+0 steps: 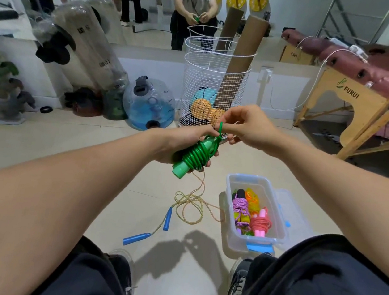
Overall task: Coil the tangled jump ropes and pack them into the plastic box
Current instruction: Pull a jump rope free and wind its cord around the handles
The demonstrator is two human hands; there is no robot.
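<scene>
Left hand (184, 143) grips the green plastic jump rope (196, 155), its cord coiled round the 2 handles, held above the floor. Right hand (248, 127) pinches the loose green cord end at the bundle's top. Clear plastic box (228, 228) sits on the beige tiled floor (88, 158), holding pink, purple and orange coiled ropes. Yellow braided rope with 2 blue handles (167, 218) lies uncoiled just left of the box.

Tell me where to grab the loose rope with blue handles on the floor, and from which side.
Take the blue handle nearest the feet, from above, fingers across its width. It lies flat on the floor, apart from the cord's tangled loops, so it probably lifts cleanly. Both hands are busy: left hand holds the green rope bundle, right hand pinches its end.
</scene>
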